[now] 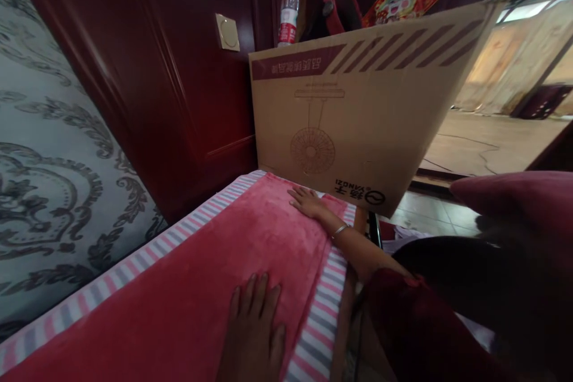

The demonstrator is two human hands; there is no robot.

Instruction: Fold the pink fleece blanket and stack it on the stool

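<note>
Head | both grips flat, fingers spread, holding nothing — left hand (253,325), right hand (307,202) on red blanket (224,262) | carton (358,113) reads YANGZI

- The blanket (188,286) lies spread flat from the near left to the middle of the scene.
- The left hand (253,334) rests flat on the blanket at its near end.
- The right hand (308,202) rests flat on the blanket at its far end, just before the box (358,113).
- The box stands behind the blanket, at its far end.
- The bottle (289,9) stands behind the box, at its far left corner.
- The wall (49,149) is on the left of the blanket.
- The door (179,71) is far, left of the box.
- The floor (483,143) is on the far right, behind the box.
</note>
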